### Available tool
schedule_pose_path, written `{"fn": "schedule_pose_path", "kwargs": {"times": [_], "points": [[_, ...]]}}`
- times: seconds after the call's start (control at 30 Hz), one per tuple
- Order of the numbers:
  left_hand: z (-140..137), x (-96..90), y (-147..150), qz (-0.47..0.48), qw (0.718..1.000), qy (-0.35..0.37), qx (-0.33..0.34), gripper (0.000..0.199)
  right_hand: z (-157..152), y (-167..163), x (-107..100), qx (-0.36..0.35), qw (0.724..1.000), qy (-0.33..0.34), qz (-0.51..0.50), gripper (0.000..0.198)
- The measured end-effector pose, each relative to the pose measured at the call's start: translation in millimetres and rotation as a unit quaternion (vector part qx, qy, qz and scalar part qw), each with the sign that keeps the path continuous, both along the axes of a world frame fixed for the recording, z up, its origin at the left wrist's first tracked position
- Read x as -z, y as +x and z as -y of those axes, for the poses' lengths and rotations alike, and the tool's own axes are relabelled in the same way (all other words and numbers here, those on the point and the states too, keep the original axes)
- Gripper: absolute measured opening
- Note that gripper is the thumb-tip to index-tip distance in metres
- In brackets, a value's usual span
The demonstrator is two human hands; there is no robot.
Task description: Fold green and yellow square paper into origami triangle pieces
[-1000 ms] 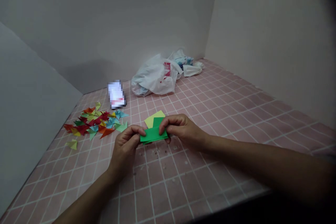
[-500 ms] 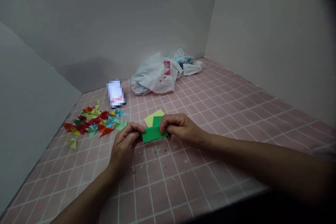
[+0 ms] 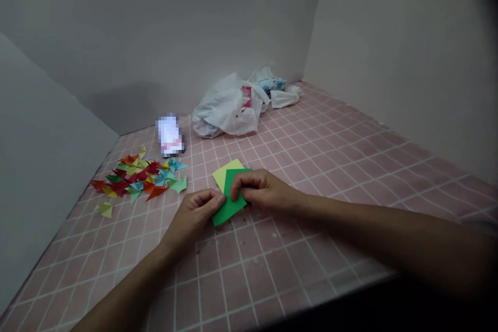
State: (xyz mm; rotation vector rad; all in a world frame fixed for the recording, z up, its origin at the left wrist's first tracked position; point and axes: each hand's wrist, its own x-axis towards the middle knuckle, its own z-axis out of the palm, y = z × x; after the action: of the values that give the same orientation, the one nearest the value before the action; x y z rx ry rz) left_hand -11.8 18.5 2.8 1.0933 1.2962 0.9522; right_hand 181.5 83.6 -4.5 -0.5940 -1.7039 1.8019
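A folded piece of green origami paper (image 3: 229,209) is held between my two hands, tilted, above the tiled-pattern cloth. My left hand (image 3: 197,211) pinches its left edge, the thumb on top. From the right, my right hand (image 3: 264,189) grips the paper with bent fingers; the fingertips partly cover it. Behind the held piece lies a yellow sheet of paper (image 3: 225,170), with green paper overlapping it. Whether that green part is a separate sheet I cannot tell.
Many small folded paper pieces (image 3: 146,174) in several colours lie in a heap at the left. A phone (image 3: 170,136) with a lit, blurred screen stands behind them. White plastic bags (image 3: 229,109) rest near the back wall. Pink gridded cloth (image 3: 330,166) covers the surface.
The green paper has turned from nearly level to slanting, its lower end now further down. My left thumb has come onto its face, and the hands have moved closer together.
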Motion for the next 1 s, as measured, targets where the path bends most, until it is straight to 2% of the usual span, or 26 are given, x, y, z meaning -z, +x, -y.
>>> {"fn": "schedule_pose_path", "kwargs": {"times": [0.13, 0.23, 0.47, 0.6, 0.77, 1.0], "points": [[0, 0.4, 1, -0.003, 1.000, 0.005, -0.005, 0.033, 0, -3, 2, 0.014, 0.998, -0.058, -0.030, 0.019], [-1, -1.0, 3, -0.029, 0.999, 0.022, -0.007, 0.036, -2, -4, 5, 0.017, 0.996, -0.078, -0.028, 0.019], [-1, -3.1, 3, -0.109, 0.994, 0.025, -0.018, 0.036, -2, -4, 6, 0.018, 0.996, -0.086, -0.028, 0.006], [0, -0.5, 0, -0.140, 0.989, 0.055, -0.008, 0.034, -1, -3, 3, 0.013, 0.997, -0.078, -0.014, 0.012], [1, 6.0, -2, -0.132, 0.989, 0.056, 0.022, 0.032, -1, -4, 3, -0.007, 0.995, -0.093, 0.037, 0.006], [1, 5.9, 0, -0.122, 0.989, 0.069, 0.043, 0.031, 2, -4, 0, -0.015, 0.992, -0.098, 0.078, 0.011]]}}
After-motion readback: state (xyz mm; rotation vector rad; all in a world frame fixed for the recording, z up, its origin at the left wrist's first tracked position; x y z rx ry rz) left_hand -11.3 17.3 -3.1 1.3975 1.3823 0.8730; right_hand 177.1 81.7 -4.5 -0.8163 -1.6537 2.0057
